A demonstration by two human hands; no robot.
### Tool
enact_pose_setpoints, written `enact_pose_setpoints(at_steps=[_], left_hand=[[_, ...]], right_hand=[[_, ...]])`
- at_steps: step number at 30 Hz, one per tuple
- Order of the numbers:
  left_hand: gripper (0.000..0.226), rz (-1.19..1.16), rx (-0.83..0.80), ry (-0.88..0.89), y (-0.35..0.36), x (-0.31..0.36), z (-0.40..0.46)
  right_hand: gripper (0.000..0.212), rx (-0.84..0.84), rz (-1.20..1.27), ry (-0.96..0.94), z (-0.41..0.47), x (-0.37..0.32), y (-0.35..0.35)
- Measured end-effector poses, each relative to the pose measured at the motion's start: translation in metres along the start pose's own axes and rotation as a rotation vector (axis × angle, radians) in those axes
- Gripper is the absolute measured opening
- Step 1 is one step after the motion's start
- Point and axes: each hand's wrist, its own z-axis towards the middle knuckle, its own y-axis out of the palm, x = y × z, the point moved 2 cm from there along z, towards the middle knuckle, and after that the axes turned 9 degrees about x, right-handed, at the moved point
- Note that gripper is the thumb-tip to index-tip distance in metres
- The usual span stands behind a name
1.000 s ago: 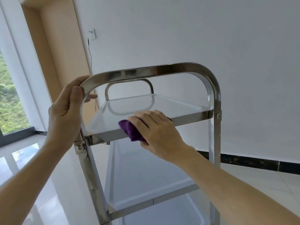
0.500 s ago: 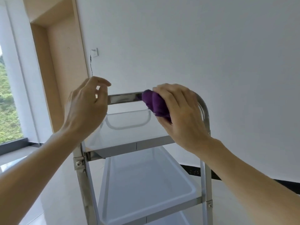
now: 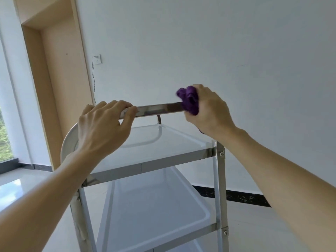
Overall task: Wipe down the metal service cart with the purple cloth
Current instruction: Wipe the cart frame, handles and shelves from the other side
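Right hand (image 3: 209,111) clamps the cloth (image 3: 189,100) around the cart (image 3: 158,108) handle; left hand (image 3: 103,128) grips it, steadying. Firm, full-length strokes suit.

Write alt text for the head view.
The right hand grips a purple cloth against the cart's top handle bar, while the left hand holds the same bar.

- The cart (image 3: 151,160) runs off the bottom edge; its lowest part is unseen.
- The right hand (image 3: 209,110) covers most of the purple cloth (image 3: 189,100) and the handle's right bend.
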Motion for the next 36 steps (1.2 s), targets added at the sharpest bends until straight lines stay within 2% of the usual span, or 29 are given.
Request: enact_pose_setpoints(at_steps=[4,6,8,11,13,16,18,20,23,25,28,31,36], left_hand=[[0.035,0.004,0.044,-0.044,0.003,0.005,-0.002],[0.034,0.015,0.045,-0.056,0.005,0.008,-0.003],[0.033,0.018,0.032,-0.056,0.005,0.011,-0.003],[0.027,-0.042,-0.012,-0.034,0.002,0.012,-0.003],[0.023,-0.209,0.003,0.010,-0.004,0.013,-0.007],[0.030,-0.398,0.039,0.169,-0.013,0.027,-0.033],[0.030,-0.400,-0.069,0.242,-0.008,0.042,-0.059],[0.035,-0.320,-0.253,0.207,0.006,0.053,-0.080],[0.062,-0.195,-0.473,0.144,0.036,0.059,-0.100],[0.069,-0.116,-0.542,0.103,0.051,0.056,-0.109],[0.068,-0.057,-0.520,0.107,0.058,0.053,-0.121],[0.062,-0.076,-0.466,0.082,0.058,0.050,-0.124],[0.065,-0.061,-0.434,0.110,0.061,0.050,-0.130]], right_hand=[[0.048,-0.042,0.183,0.550,-0.036,0.056,-0.009],[0.047,-0.052,0.291,0.716,-0.060,0.070,-0.005],[0.043,-0.009,0.322,0.794,-0.075,0.075,0.000],[0.041,0.043,0.327,0.818,-0.079,0.075,0.003],[0.040,0.045,0.336,0.811,-0.078,0.076,0.004],[0.040,0.054,0.403,0.787,-0.086,0.076,0.004],[0.040,0.077,0.460,0.777,-0.093,0.075,0.004],[0.041,0.092,0.511,0.767,-0.099,0.074,0.004],[0.042,0.097,0.535,0.727,-0.106,0.068,0.006],[0.044,0.113,0.545,0.694,-0.113,0.063,0.008],[0.055,0.155,0.570,0.659,-0.134,0.054,0.016],[0.067,0.151,0.559,0.727,-0.173,0.050,0.029],[0.056,0.059,0.523,0.906,-0.266,0.060,0.043]])
